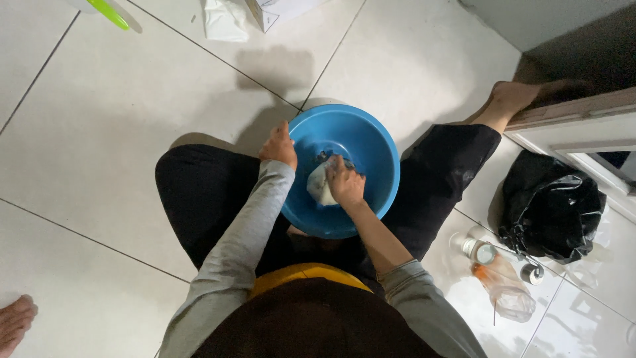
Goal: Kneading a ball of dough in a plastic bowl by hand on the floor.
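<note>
A round blue plastic basin (371, 142) sits on the tiled floor between my knees. My left hand (279, 146) grips its left rim. Inside the basin my right hand (346, 182) is closed on a whitish wet cloth (319, 187), pressing it against the bottom. A small dark bit lies in the basin just above the cloth. I wear a grey long-sleeved top and dark trousers, and my right sleeve is pushed up.
A black plastic bag (550, 209) lies at the right by a white door frame. A clear plastic bottle (503, 285) and a small lid lie on the wet tiles beside it. White packaging (225, 18) and a green object (109, 13) are at the top. Another person's foot (14, 321) shows at the bottom left.
</note>
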